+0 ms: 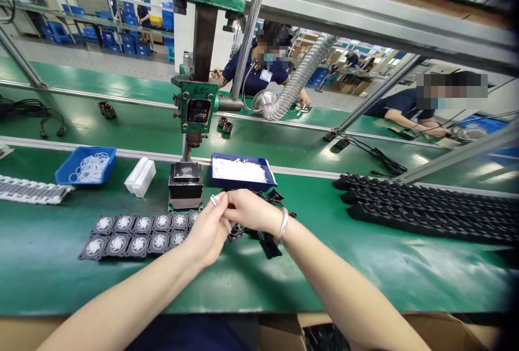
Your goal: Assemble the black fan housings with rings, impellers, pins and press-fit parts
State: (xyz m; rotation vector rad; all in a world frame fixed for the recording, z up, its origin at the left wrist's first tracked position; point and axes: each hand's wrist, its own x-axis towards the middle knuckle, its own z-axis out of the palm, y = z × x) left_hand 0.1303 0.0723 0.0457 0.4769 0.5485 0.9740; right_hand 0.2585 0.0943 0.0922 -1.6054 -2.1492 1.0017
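My left hand is closed around a small bundle of thin whitish rods, whose ends stick out on both sides of the fingers. Touching it from the right is my right hand, fingers bent and pinched together at the bundle; what lies between its fingertips is hidden. Two rows of small black square fans with white swirl centres lie left of the hands. Loose black frame parts lie partly behind the right hand. A blue tray of thin white sticks stands just beyond.
A green bench press rises over a black block. Further left are white blocks, a blue bin of white rings and a white strip. Stacked black parts lie at right. Co-workers sit across the bench.
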